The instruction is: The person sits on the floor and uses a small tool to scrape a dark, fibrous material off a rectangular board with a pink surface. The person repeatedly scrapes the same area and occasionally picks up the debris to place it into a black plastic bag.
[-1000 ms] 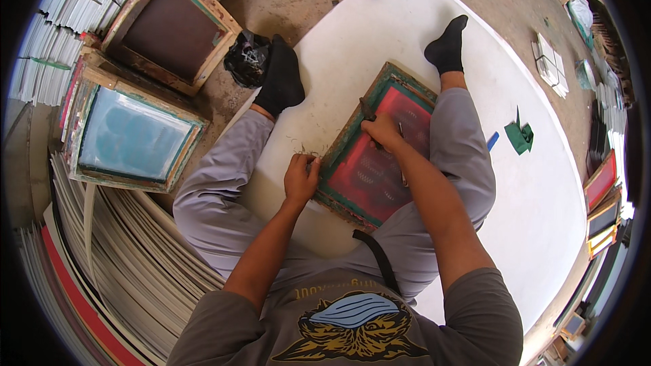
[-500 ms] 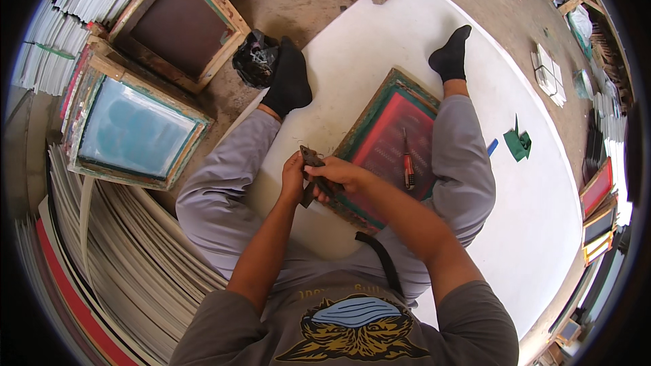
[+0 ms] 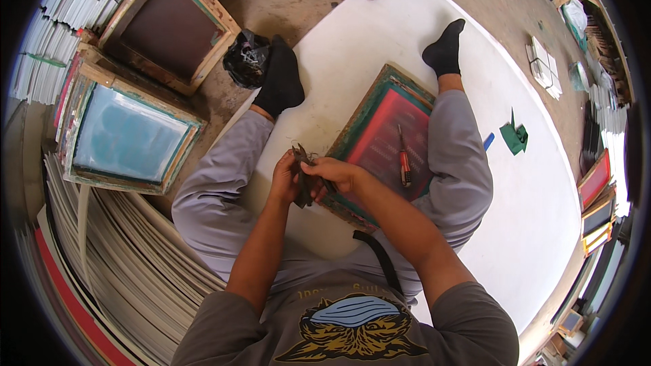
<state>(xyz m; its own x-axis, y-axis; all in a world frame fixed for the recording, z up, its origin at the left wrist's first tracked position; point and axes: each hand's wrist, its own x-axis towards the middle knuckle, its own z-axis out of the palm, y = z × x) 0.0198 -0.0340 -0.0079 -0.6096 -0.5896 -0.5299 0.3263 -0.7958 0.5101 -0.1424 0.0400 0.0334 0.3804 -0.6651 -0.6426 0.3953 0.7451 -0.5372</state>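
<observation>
My left hand [image 3: 284,177] and my right hand [image 3: 333,173] are close together above the white board, between my legs. Both are closed on a dark, worn metal tool [image 3: 301,157] with two pointed tips, which looks like pliers. Below the fingers hangs a dark flat piece [image 3: 303,196]; whether it belongs to the tool I cannot tell. Beside my right hand lies a printing screen [image 3: 386,118] with a green-edged wooden frame and red mesh. A screwdriver [image 3: 405,166] with a red and black handle rests on that mesh.
The white board [image 3: 522,230] spreads under my legs. On its right lie a green scrap [image 3: 514,137] and a small blue object [image 3: 489,141]. Framed screens [image 3: 132,135] stand at left, above stacked sheets [image 3: 135,251]. A black plastic bag [image 3: 245,61] sits by my left foot.
The tool has turned in my hands, and its two tips now show apart and pointing up. My left hand has shifted slightly left. The whole view has moved a little.
</observation>
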